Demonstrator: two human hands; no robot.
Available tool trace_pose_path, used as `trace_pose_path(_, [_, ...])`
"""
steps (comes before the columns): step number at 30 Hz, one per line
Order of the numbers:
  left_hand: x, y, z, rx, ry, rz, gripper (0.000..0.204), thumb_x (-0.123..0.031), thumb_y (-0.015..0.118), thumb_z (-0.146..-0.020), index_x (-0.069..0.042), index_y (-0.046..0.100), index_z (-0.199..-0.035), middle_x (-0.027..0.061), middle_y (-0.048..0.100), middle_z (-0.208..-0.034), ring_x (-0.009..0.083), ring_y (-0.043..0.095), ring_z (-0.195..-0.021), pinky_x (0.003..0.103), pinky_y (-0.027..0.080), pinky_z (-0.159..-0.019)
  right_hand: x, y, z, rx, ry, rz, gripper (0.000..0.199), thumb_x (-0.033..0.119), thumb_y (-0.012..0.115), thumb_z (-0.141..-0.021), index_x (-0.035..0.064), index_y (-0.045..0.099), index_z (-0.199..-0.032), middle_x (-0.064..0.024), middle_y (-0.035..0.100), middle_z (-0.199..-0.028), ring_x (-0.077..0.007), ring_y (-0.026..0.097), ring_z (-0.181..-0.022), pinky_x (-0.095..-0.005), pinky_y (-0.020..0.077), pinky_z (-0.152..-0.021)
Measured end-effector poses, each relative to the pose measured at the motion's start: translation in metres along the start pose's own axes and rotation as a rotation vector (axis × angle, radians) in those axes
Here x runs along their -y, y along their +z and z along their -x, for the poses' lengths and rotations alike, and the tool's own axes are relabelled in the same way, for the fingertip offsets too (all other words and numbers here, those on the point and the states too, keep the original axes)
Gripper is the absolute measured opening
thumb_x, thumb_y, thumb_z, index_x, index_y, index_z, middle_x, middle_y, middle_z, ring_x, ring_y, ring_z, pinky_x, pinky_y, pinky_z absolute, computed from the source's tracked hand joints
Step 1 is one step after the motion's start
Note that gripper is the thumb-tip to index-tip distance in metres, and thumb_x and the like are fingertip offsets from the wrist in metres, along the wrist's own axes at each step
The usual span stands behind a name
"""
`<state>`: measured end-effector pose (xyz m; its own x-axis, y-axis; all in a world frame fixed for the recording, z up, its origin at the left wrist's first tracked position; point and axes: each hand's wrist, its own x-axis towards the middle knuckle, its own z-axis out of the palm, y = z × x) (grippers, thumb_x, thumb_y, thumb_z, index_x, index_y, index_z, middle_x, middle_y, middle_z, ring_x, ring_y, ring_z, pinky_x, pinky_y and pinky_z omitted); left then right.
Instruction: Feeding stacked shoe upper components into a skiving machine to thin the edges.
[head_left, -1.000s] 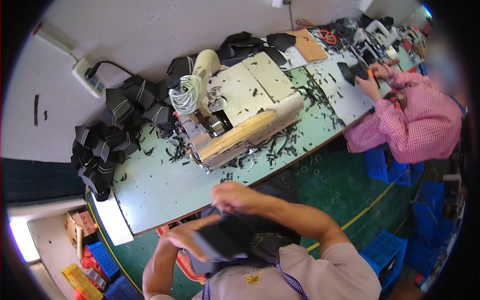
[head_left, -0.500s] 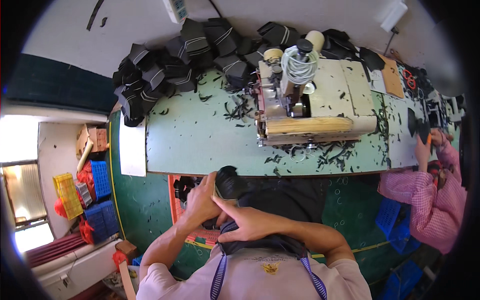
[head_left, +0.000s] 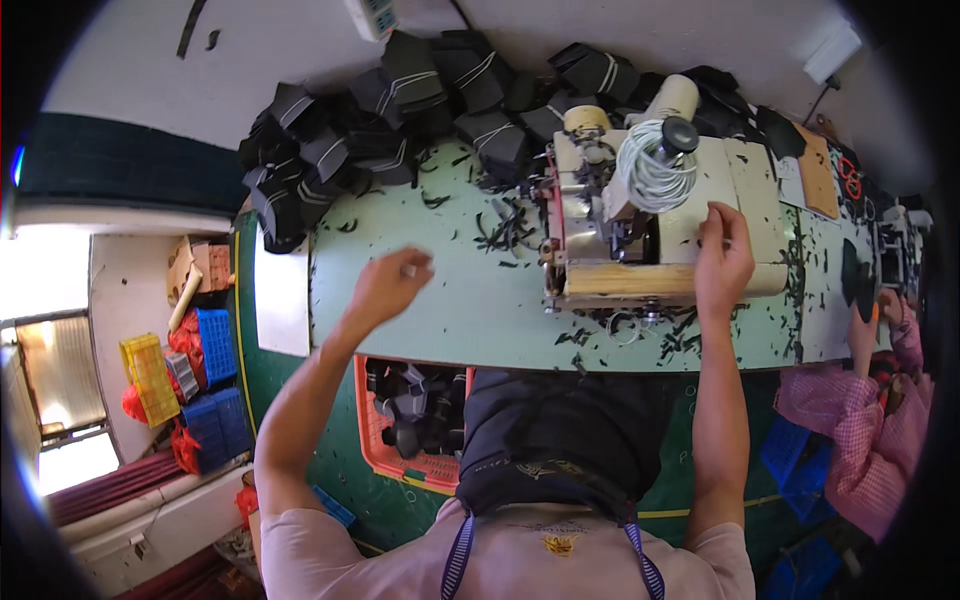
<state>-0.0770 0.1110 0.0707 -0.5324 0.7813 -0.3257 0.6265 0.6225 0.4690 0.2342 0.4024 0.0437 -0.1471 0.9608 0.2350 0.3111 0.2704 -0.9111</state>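
Black bundles (head_left: 413, 75) in head view: banded, apparently finished, heaped at rear of table (head_left: 480, 330). Further dark pieces (head_left: 415, 400) in orange crate (head_left: 364, 410), banding unclear. Left hand (head_left: 392, 285) over table, fingers curled; right hand (head_left: 724, 262) at cream machine (head_left: 635, 275), fingers bunched; grip of either impossible to tell.

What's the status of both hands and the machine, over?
Left hand blurred above pale-green flat tabletop, grip unclear. Right hand over cream boxy metal machine, grip unclear. Thin dark curled scraps litter tabletop beside machine.
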Motion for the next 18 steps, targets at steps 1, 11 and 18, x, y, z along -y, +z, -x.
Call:
trace_pose_path(1, [-0.014,-0.005,-0.033,-0.048,0.061,0.073,0.033,-0.026,0.069,-0.089,-0.006,0.069,-0.116,0.0118,0.073,-0.104,0.0238,0.070,-0.087,0.036,0.053,-0.080,0.002,0.003,-0.001,-0.014,0.001,0.009,0.016,0.013,0.060,-0.097,0.0045,0.069,-0.107,-0.0029,0.065,-0.080,-0.0110,0.060,-0.072,-0.0263,0.0486,-0.067])
trace_pose_path(11, [-0.182,0.013,-0.307,-0.361,0.643,-0.078,0.066,-0.030,0.073,-0.077,-0.008,0.053,-0.136,0.0160,0.053,-0.139,0.0372,0.052,-0.125,0.046,0.044,-0.102,0.014,0.013,0.000,-0.058,-0.331,0.435,0.018,0.006,0.067,-0.084,0.0063,0.071,-0.102,-0.0058,0.067,-0.080,-0.0226,0.060,-0.068,-0.0345,0.0488,-0.061])
trace_pose_path(18, [-0.209,0.042,-0.322,-0.317,0.183,-0.351,0.067,-0.024,0.072,-0.069,-0.008,0.055,-0.132,0.0163,0.049,-0.127,0.0323,0.048,-0.123,0.043,0.041,-0.101,0.016,0.011,0.000,-0.081,-0.341,0.427,0.014,0.003,0.067,-0.083,0.0059,0.070,-0.097,-0.0054,0.067,-0.081,-0.0247,0.061,-0.070,-0.0354,0.0489,-0.062])
